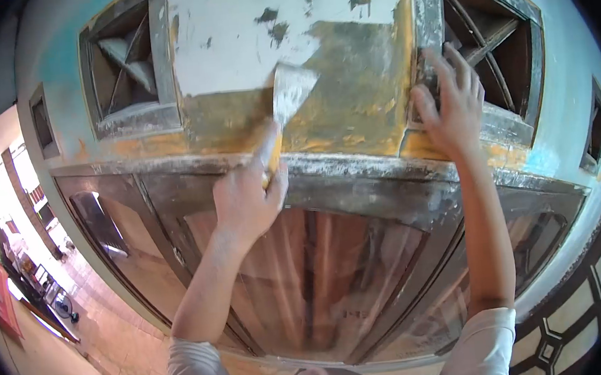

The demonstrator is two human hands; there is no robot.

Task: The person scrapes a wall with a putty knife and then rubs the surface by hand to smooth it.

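I have my left grip [248,200] grasping a scraper [292,92] over the wall panel [361,100], nearer its bottom edge; my right grip [453,113], released, rests on the window frame [429,6] at its left edge

A wall panel [365,107] sits between a left vent frame [139,121] and a right vent frame [429,5], with a ledge [370,166] running beneath all three. Below the ledge stand glazed doors [322,271]. A scraper [295,90], in the left fingers [266,142], lies before the panel, blade above handle (whether the blade touches, I cannot tell). To its right, the right fingers [463,66] rest on the right vent frame's left upright. Left of the doors, farther off, is tiled floor [105,326]; a grille [547,330] lies at lower right.
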